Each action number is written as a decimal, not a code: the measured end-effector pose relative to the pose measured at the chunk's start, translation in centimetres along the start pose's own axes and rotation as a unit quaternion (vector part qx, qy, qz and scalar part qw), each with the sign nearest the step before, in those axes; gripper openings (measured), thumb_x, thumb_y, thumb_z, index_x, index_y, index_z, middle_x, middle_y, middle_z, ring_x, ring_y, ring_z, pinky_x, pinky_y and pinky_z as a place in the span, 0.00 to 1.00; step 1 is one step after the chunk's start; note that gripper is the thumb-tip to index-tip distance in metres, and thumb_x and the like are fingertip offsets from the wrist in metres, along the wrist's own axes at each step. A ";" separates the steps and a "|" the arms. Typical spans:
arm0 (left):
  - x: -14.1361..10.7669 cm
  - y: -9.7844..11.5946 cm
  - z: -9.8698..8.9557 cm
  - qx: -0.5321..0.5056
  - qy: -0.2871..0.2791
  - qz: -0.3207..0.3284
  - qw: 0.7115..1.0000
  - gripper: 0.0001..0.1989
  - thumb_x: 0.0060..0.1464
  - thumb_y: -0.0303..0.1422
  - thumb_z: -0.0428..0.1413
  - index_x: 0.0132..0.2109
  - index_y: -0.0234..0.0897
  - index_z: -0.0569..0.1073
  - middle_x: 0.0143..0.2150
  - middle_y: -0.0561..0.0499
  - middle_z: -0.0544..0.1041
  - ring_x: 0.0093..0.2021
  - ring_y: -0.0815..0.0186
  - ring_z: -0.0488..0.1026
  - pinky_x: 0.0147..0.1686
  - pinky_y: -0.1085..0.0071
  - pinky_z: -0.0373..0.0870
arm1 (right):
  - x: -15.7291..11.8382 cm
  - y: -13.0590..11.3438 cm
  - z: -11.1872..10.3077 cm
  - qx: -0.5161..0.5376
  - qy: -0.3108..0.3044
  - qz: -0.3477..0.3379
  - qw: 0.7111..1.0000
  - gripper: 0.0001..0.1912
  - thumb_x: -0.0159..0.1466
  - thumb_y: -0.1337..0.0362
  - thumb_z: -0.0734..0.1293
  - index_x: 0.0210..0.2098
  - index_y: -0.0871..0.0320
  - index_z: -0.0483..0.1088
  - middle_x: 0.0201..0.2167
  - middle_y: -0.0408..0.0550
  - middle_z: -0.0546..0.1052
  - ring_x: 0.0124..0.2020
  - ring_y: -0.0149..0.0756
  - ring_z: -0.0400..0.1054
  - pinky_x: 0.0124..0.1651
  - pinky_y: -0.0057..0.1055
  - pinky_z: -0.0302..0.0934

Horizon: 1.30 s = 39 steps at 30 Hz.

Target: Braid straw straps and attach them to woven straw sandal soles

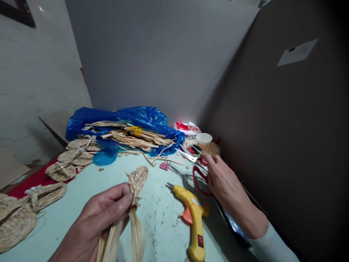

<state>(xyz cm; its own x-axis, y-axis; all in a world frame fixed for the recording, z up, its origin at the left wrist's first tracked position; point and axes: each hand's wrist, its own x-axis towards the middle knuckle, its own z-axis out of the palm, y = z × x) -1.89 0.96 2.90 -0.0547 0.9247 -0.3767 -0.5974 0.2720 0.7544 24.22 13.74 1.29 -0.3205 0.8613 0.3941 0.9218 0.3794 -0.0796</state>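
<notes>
My left hand (109, 211) pinches a small oval piece of braided dry husk (139, 178) between thumb and fingers. Long pale husk strips (137, 233) hang from it below the hand. On the right, my right hand (222, 178) has its fingers closed on the red-handled scissors (200, 178), whose blades point left and away. The fingers partly hide the handles. A yellow glue gun (195, 218) with an orange trigger lies between the two hands, its nozzle pointing up and left.
Bundled husk strips (141, 138) lie on a blue plastic bag (147, 114) at the back. Several woven sandals with pearl beads (61, 171) line the left side. A paper cup (204, 138), a woven basket (211, 149) and a pink binder clip (164, 166) are farther right. Grey panels (163, 65) enclose the table.
</notes>
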 end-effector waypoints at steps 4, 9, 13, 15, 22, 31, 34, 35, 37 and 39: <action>0.1 -0.1 -0.1 -0.003 0.009 0.018 1.000 0.16 0.33 0.32 0.76 0.31 0.42 0.80 0.25 0.57 0.81 0.27 0.63 0.80 0.27 0.73 0.75 | -0.6 -1.0 -2.1 0.173 0.034 -0.014 0.984 0.18 0.72 0.66 0.55 0.60 0.57 0.64 0.48 0.57 0.76 0.45 0.44 0.74 0.46 0.37 0.69; -0.2 -0.3 -0.1 -0.018 0.013 0.015 1.000 0.17 0.31 0.33 0.77 0.30 0.42 0.79 0.23 0.56 0.80 0.23 0.64 0.77 0.25 0.72 0.73 | -3.0 -4.6 -3.8 0.326 -0.046 -0.136 0.934 0.29 0.65 0.65 0.65 0.64 0.47 0.59 0.52 0.50 0.75 0.47 0.41 0.75 0.45 0.32 0.72; -0.3 0.1 -0.2 0.002 -0.025 0.001 1.000 0.17 0.33 0.35 0.76 0.32 0.41 0.80 0.21 0.54 0.78 0.20 0.64 0.73 0.27 0.69 0.73 | -3.9 -6.9 -3.4 0.303 -0.026 -0.198 0.932 0.21 0.58 0.72 0.69 0.51 0.52 0.67 0.39 0.48 0.72 0.35 0.37 0.69 0.35 0.30 0.68; -0.2 0.2 -0.4 0.015 -0.047 -0.023 0.999 0.15 0.37 0.37 0.74 0.34 0.40 0.81 0.22 0.52 0.78 0.21 0.63 0.74 0.28 0.68 0.74 | -3.8 -7.4 -2.8 0.278 0.009 -0.229 0.933 0.18 0.56 0.69 0.71 0.45 0.54 0.69 0.34 0.46 0.67 0.32 0.38 0.64 0.30 0.31 0.61; 0.2 -0.9 -0.6 0.022 -0.084 -0.039 0.995 0.09 0.44 0.37 0.68 0.28 0.37 0.81 0.22 0.49 0.78 0.21 0.63 0.74 0.33 0.66 0.73 | -3.7 -7.3 -2.2 0.208 0.068 -0.305 0.927 0.18 0.56 0.69 0.67 0.46 0.58 0.68 0.32 0.46 0.63 0.32 0.39 0.56 0.30 0.34 0.49; 0.4 -0.3 -1.2 0.135 -0.106 -0.062 0.983 0.22 0.37 0.49 0.72 0.23 0.37 0.74 0.19 0.57 0.63 0.21 0.73 0.54 0.22 0.75 0.48 | -3.5 -7.6 -2.3 0.180 0.081 -0.346 0.917 0.16 0.58 0.71 0.63 0.46 0.62 0.71 0.29 0.46 0.67 0.30 0.38 0.57 0.29 0.34 0.51; 0.6 -0.5 -1.5 0.147 -0.115 -0.057 0.981 0.21 0.38 0.48 0.72 0.23 0.38 0.73 0.19 0.58 0.60 0.21 0.72 0.51 0.23 0.73 0.45 | -3.4 -7.6 -1.9 0.160 0.119 -0.367 0.909 0.16 0.59 0.71 0.63 0.47 0.64 0.71 0.27 0.45 0.67 0.27 0.36 0.55 0.27 0.33 0.49; 0.6 -0.5 -1.5 0.134 -0.113 -0.062 0.983 0.20 0.37 0.47 0.72 0.22 0.38 0.73 0.19 0.58 0.60 0.22 0.72 0.51 0.23 0.73 0.45 | -3.3 -7.5 -1.8 0.157 0.124 -0.371 0.907 0.15 0.61 0.70 0.63 0.47 0.64 0.71 0.26 0.45 0.67 0.26 0.36 0.55 0.27 0.33 0.49; 0.5 -0.5 -1.3 0.109 -0.100 -0.070 0.986 0.19 0.36 0.44 0.73 0.22 0.38 0.74 0.19 0.58 0.61 0.21 0.73 0.53 0.22 0.75 0.48 | -3.4 -7.3 -1.5 0.155 0.119 -0.375 0.906 0.13 0.64 0.67 0.63 0.47 0.63 0.71 0.26 0.45 0.67 0.26 0.36 0.55 0.27 0.34 0.49; 0.3 -0.5 -0.9 0.086 -0.085 -0.074 0.990 0.19 0.32 0.41 0.75 0.20 0.37 0.75 0.18 0.57 0.64 0.21 0.74 0.56 0.22 0.78 0.51 | -3.4 -7.2 -1.2 0.151 0.118 -0.373 0.908 0.11 0.67 0.66 0.62 0.48 0.63 0.71 0.26 0.45 0.68 0.27 0.36 0.55 0.28 0.34 0.49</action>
<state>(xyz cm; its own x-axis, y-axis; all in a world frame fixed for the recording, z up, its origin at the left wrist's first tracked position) -2.37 0.86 1.92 0.1673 0.8992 -0.4044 -0.4437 0.4349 0.7836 18.99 7.65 1.64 -0.7424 0.2427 0.6245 0.3534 0.9337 0.0573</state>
